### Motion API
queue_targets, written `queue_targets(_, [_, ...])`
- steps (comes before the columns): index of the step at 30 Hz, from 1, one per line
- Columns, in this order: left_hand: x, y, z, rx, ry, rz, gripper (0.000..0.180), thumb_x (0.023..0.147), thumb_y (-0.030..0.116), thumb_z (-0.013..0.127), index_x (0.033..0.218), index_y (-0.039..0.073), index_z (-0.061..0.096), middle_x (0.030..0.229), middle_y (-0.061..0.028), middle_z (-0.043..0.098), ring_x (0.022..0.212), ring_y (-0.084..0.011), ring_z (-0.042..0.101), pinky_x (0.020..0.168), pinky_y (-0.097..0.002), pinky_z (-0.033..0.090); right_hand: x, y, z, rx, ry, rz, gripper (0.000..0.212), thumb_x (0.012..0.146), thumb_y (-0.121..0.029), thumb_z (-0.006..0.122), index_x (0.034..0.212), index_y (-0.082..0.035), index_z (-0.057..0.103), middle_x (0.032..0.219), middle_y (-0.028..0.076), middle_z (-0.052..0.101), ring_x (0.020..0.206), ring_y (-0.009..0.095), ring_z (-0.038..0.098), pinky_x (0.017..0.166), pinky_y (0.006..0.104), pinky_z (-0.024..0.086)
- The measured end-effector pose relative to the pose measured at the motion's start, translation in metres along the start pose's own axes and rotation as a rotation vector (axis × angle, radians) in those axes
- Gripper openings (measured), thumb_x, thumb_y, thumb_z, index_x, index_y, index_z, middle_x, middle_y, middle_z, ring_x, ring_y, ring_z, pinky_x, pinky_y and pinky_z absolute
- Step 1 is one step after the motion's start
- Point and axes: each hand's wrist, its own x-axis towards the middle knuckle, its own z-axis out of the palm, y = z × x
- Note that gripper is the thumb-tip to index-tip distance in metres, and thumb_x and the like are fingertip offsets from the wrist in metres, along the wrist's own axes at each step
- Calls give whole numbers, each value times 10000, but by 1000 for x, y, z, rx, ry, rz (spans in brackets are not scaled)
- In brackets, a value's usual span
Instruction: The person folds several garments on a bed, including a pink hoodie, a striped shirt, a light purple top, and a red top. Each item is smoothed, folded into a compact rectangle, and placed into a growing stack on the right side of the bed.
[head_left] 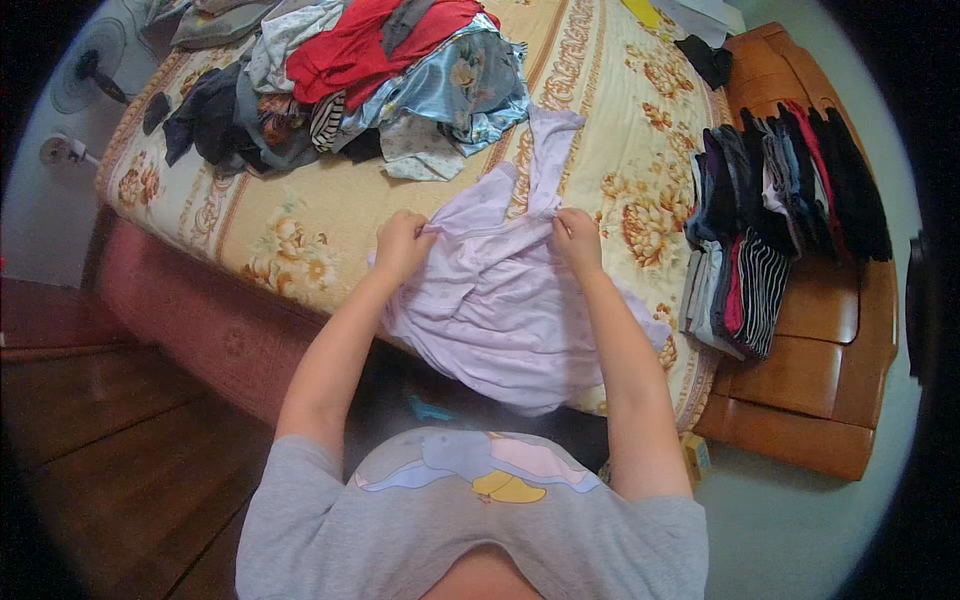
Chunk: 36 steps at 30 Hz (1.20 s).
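A pale lavender garment (490, 300) lies loosely spread and wrinkled over the near edge of the bed, its lower part hanging down toward me. Two narrow limbs of it, sleeves or legs, stretch away across the bedspread. My left hand (402, 246) pinches the cloth at its left side. At the right side my right hand (577, 241) pinches it too, level with the left. Both forearms reach straight forward, and the cloth between the hands is gathered in folds. Which kind of garment it is, I cannot tell.
A heap of mixed clothes (350, 90) covers the bed's far left. Folded clothes (735, 290) stand in rows on the right beside the wooden headboard (800, 390). The floral bedspread (285, 245) lies under everything. A fan (90, 65) stands at the far left.
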Motion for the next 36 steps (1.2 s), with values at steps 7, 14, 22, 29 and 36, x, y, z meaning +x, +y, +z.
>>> queue_targets(7, [16, 57, -45, -410, 412, 125, 129, 837, 128, 527, 932, 41, 540, 748, -199, 590, 690, -345, 593, 623, -381, 450, 3, -33, -86, 388, 126, 199, 152, 883, -164, 514, 879, -22, 567, 645, 26, 532, 595, 94, 473, 546, 248, 388])
queue_targets(14, [15, 97, -78, 93, -111, 189, 376, 735, 425, 639, 938, 114, 579, 735, -113, 631, 710, -292, 617, 625, -390, 461, -16, -88, -233, -145, -157, 131, 221, 768, -171, 635, 909, -39, 528, 626, 152, 531, 585, 278, 541, 559, 340, 414])
queue_targets(22, [-32, 97, -7, 173, -188, 617, 184, 823, 204, 562, 862, 24, 555, 694, -186, 542, 633, -306, 564, 610, -400, 429, -92, -77, -288, -246, -67, 178, 256, 788, -244, 609, 805, 3, 544, 702, 192, 572, 666, 345, 575, 590, 398, 427])
queue_targets(29, [-65, 127, 4, -299, -89, 262, 162, 841, 188, 532, 852, 27, 549, 742, -200, 570, 740, -357, 570, 649, -412, 435, -136, -43, -319, -46, -698, 560, 271, 776, -238, 621, 743, 30, 606, 629, 87, 584, 599, 145, 533, 575, 308, 423])
queue_targets(36, [-62, 107, -47, 330, -463, 641, 164, 822, 224, 561, 847, 69, 610, 714, -135, 596, 690, -337, 560, 664, -389, 433, -157, -29, -304, 579, 34, 468, 177, 836, -140, 570, 846, 31, 615, 747, -3, 603, 643, 74, 521, 590, 232, 425])
